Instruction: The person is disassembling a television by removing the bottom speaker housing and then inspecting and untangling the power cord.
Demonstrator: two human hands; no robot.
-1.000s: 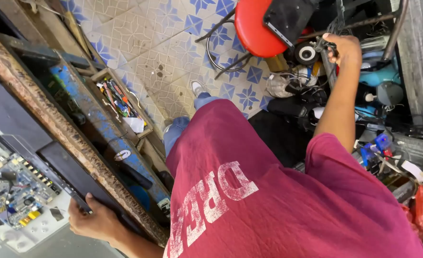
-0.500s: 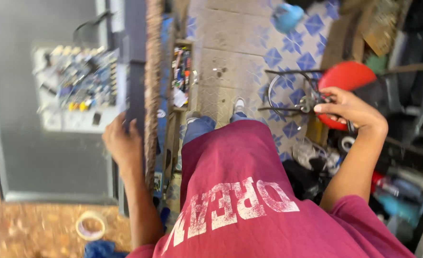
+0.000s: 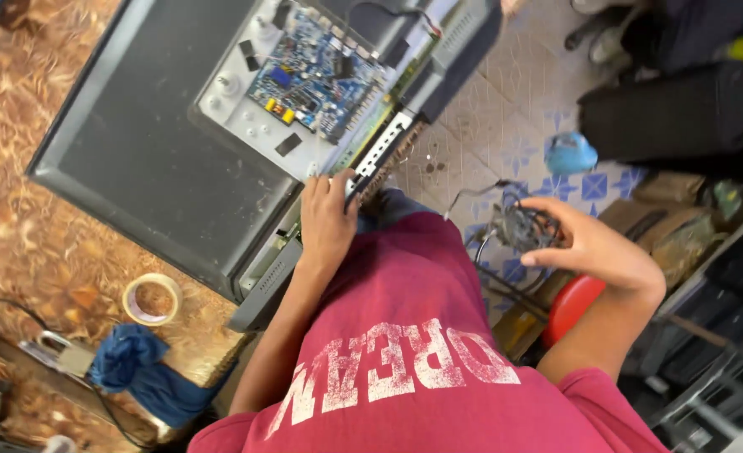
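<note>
A flat-screen television (image 3: 153, 159) lies face down on a patterned tabletop with its back cover off. A blue circuit board (image 3: 317, 75) shows on a pale metal plate. My left hand (image 3: 325, 222) rests on the television's near edge, fingers curled over the black frame strip (image 3: 380, 151). My right hand (image 3: 589, 243) is out to the side over the tiled floor. Its fingers are closed around a tangle of dark cables with a small grey part (image 3: 514, 226). My maroon shirt fills the bottom of the view.
A roll of tape (image 3: 152, 299) and a blue cloth (image 3: 137, 369) lie on the tabletop near its edge. A red stool (image 3: 577, 306) stands below my right arm. A blue object (image 3: 569, 153) and a black case (image 3: 673, 117) sit on the floor.
The view has swung round over the television. My right hand has come away from the clutter near the red stool, bringing the cable tangle closer. My left hand stays on the television's edge.
</note>
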